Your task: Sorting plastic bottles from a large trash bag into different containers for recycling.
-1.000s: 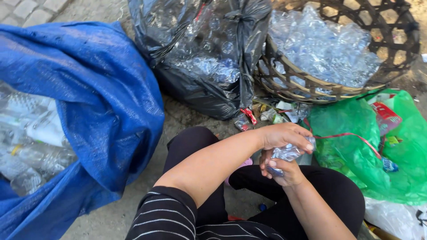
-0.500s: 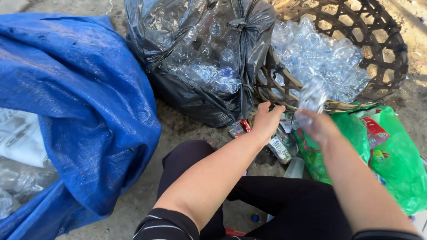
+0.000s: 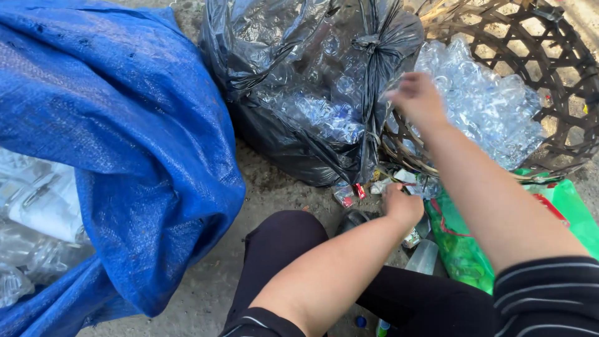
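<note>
My right hand [image 3: 418, 97] is raised and blurred at the near rim of a woven basket [image 3: 564, 59], which is filled with crushed clear plastic bottles [image 3: 493, 106]. Its fingers look spread, with nothing in them. My left hand [image 3: 402, 206] reaches down to a small heap of plastic scraps and labels [image 3: 399, 178] on the ground between the basket and my knee. It is curled over them with its fingers hidden. A clear plastic cup [image 3: 424, 256] lies just below that hand, by my leg.
A tied black bag [image 3: 299, 93] of clear bottles stands left of the basket. A big blue woven sack [image 3: 125, 125] holding more crushed bottles [image 3: 37, 212] fills the left side. A green plastic bag [image 3: 462, 249] lies at my right knee. The ground is bare concrete.
My right hand carried a crushed bottle up from my lap to the basket and no longer holds it. My left hand moved from my lap down onto the scraps.
</note>
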